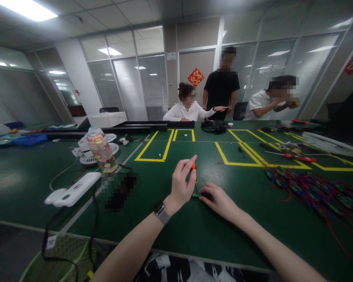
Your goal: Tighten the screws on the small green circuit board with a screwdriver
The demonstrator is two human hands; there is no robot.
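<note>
My left hand (182,181), with a watch on its wrist, is closed around the orange handle of a screwdriver (193,167). The screwdriver stands nearly upright, and its thin shaft reaches down to a small green circuit board (196,194) on the table. Most of the handle is hidden behind my fingers. My right hand (213,196) rests low on the table, with its fingertips closed on the right edge of the board.
On the right lie a heap of wired boards (314,192), a red screwdriver (300,157) and a white keyboard (329,144). A drink bottle (102,152) and a white device (73,190) stand left. Yellow tape (150,159) marks the green table (153,184). Several people are beyond it.
</note>
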